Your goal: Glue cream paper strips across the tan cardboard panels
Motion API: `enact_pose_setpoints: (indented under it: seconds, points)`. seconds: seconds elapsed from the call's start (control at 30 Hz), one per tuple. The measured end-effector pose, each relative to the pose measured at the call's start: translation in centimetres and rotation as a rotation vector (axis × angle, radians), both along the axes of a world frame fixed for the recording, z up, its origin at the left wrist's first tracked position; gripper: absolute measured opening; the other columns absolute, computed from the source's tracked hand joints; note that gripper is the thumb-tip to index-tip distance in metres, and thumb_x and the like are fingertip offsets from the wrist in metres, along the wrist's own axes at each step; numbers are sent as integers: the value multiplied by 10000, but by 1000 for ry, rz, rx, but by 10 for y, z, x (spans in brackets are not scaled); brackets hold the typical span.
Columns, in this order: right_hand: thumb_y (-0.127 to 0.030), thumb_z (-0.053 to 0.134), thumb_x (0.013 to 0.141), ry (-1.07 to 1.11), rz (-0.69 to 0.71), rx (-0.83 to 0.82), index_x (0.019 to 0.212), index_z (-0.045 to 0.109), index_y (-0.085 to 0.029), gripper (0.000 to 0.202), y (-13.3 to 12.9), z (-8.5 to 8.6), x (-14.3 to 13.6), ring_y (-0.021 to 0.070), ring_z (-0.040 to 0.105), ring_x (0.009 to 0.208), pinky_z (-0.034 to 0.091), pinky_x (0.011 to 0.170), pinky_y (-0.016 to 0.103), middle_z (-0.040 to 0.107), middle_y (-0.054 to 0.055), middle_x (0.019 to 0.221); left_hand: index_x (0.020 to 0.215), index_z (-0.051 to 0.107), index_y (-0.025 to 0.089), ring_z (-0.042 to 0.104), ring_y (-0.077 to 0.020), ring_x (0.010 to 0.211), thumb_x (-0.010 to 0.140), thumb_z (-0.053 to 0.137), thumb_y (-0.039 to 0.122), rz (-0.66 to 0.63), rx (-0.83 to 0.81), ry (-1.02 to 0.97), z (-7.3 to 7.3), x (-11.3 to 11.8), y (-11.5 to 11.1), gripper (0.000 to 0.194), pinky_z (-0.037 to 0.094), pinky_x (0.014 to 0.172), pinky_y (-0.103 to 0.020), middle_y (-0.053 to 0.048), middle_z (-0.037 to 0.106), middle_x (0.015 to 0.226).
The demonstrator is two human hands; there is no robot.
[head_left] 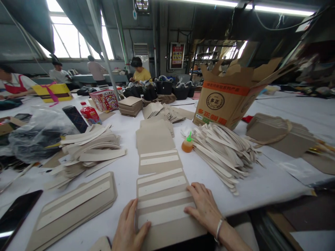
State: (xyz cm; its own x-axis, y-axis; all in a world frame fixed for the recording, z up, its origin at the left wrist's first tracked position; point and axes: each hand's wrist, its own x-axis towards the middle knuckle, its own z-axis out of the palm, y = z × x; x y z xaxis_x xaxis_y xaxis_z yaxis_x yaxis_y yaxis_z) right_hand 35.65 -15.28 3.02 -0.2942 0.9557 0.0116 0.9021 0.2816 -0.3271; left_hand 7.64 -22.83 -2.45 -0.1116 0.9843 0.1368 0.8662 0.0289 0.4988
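Got the nearest striped panel [175,230] lying flat on the white table [128,174], at the near end of an overlapping row, with two pale strips across its grey-beige face. Resting the left hand [129,226] at the left edge of the striped panel, with fingers close together along that side and thumb spread away from them onto the face. Resting the right hand [205,204] at the right edge, with fingertips loosely bunched on top and thumb held apart (wearing a silvery bracelet [218,230] on that wrist). Cannot tell about any grip beneath the edges. Seeing, just beyond the striped panel, two more panels with strips [160,167], then plain panels [155,139] farther along the same line. Finding, well to the left of the striped panel, a stack of strip-bearing boards [75,202], with a dark glossy device [18,216] past it and a heap of curved strips [91,148] behind. Noticing, beyond the striped panel and to its right, an amber bottle with a green tip [187,145], just beside a fanned pile of pale strips [225,150], with an open cardboard box [220,101] behind. Spotting, far beyond the striped panel, a person in yellow [142,74], near several black bags [163,87].
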Motion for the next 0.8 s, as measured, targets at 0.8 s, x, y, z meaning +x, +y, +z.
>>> enact_pose_setpoints:
  seconds: [0.8]
  points:
    - [-195,662,599,-15,167,-291,939,515,-218,371,74,36,-44,229,553,911,343,750,284,636,30,937,787,560,228,516,-222,931,544,717,357,-242,-368,183,82,12,84,316,333,801,-338,-5,605,943]
